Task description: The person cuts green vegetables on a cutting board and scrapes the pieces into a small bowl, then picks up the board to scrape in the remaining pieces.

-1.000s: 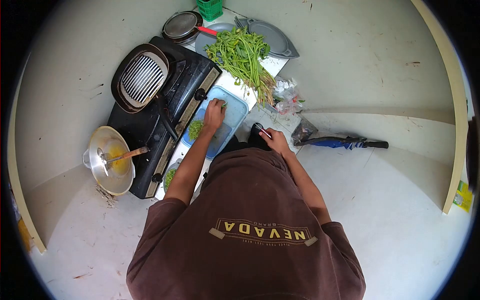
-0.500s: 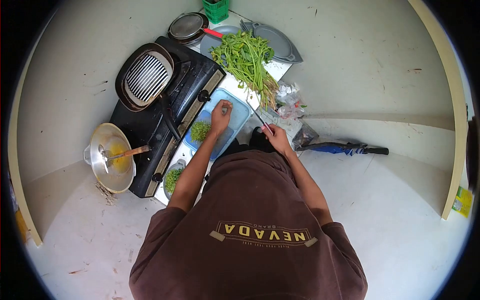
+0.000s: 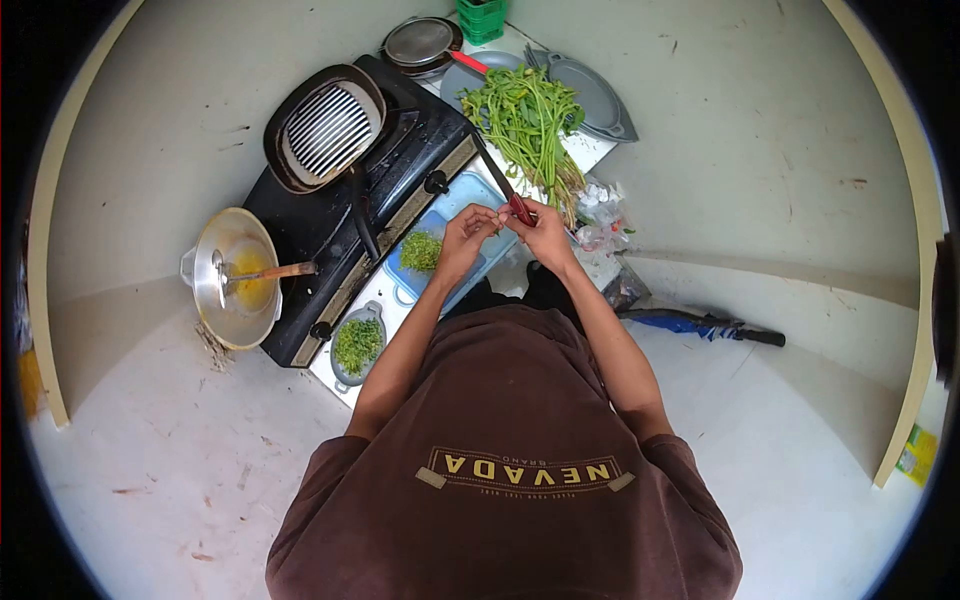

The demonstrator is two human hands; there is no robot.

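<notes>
My right hand point(image 3: 542, 234) is closed on a knife point(image 3: 521, 209) with a red handle, its dark blade pointing up and left past the tray's corner. Close against it, my left hand point(image 3: 467, 238) has its fingers pinched together near the right fingertips; whatever small thing lies between them is too small to make out. Both hands are over a light-blue tray point(image 3: 476, 190). Finely cut greens point(image 3: 420, 251) sit in a heap on the tray's left part. Beyond the hands lies a bunch of long-stemmed leafy greens point(image 3: 530, 120), its root ends toward me.
A black stove point(image 3: 405, 165) carries a grill pan point(image 3: 325, 128). Left of it stands a pot point(image 3: 212, 290) with a wooden-handled utensil. More cut greens fill a grey dish point(image 3: 373, 312). Plastic bags point(image 3: 603, 220) and a blue umbrella point(image 3: 690, 324) lie right; grey plates point(image 3: 590, 85) and a strainer point(image 3: 418, 42) behind.
My hands have come together above the tray; they were apart before. The knife now points up and left from a raised right hand. The whole view has shifted slightly.
</notes>
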